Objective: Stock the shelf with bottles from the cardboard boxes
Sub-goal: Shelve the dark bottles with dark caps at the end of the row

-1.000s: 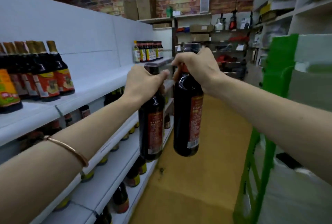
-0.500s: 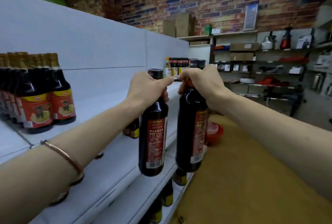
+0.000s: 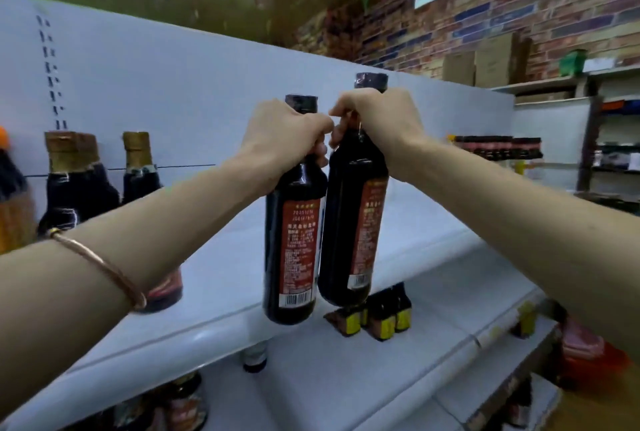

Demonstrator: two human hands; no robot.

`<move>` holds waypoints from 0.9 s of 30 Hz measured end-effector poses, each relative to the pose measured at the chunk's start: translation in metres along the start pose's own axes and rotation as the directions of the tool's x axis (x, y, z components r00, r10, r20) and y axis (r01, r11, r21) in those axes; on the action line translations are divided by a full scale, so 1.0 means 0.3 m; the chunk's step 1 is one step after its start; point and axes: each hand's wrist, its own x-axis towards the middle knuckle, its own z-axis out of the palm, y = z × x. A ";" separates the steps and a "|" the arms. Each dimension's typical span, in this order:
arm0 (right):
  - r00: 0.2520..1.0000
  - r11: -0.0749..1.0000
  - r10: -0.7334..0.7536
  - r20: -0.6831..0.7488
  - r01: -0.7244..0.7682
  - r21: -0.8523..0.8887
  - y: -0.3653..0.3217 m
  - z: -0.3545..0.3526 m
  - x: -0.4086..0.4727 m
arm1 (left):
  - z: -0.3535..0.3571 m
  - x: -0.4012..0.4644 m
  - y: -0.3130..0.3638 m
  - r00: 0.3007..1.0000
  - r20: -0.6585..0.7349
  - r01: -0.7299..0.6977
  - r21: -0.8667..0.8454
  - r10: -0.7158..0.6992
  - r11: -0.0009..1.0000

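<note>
Dark glass bottles upright | left hand [image 3: 284, 133] grips left bottle [image 3: 292, 240] neck, right hand [image 3: 377, 119] grips right bottle [image 3: 353, 223] neck | shelf [image 3: 221, 278] below fingers, left nearer.

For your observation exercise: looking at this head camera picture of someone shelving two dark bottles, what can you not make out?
Head view only:
- Necks of both held bottles: left hand covers the left bottle, right hand the right bottle.
- Label print: too small and blurred to read.
- Gold-capped bottles on the top shelf: the left forearm hides their lower parts.
- Cardboard boxes supplying the bottles: outside the frame.
</note>
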 end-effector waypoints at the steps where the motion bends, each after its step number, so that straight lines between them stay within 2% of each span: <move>1: 0.999 1.000 -0.007 0.040 0.006 0.021 0.021 0.019 0.058 | -0.001 0.041 -0.011 0.999 -0.045 0.005 0.019 -0.004 1.000; 8: 0.946 0.985 0.002 0.325 -0.058 0.162 0.189 0.172 0.318 | -0.031 0.234 -0.165 0.945 -0.322 0.116 0.191 -0.049 0.975; 15: 0.894 0.981 0.016 0.448 -0.101 0.166 0.373 0.326 0.438 | -0.055 0.295 -0.321 0.872 -0.486 0.240 0.336 -0.050 0.911; 19: 0.891 0.984 0.032 0.452 -0.107 0.141 0.452 0.399 0.469 | -0.087 0.330 -0.375 0.807 -0.585 0.283 0.261 -0.082 0.923; 22: 0.902 0.985 0.001 0.433 -0.076 0.157 0.488 0.431 0.500 | -0.107 0.348 -0.405 0.805 -0.592 0.255 0.272 -0.047 0.928; 27: 0.953 0.993 -0.093 0.288 0.067 0.099 0.553 0.481 0.534 | -0.110 0.342 -0.488 0.820 -0.544 0.151 0.506 0.178 0.850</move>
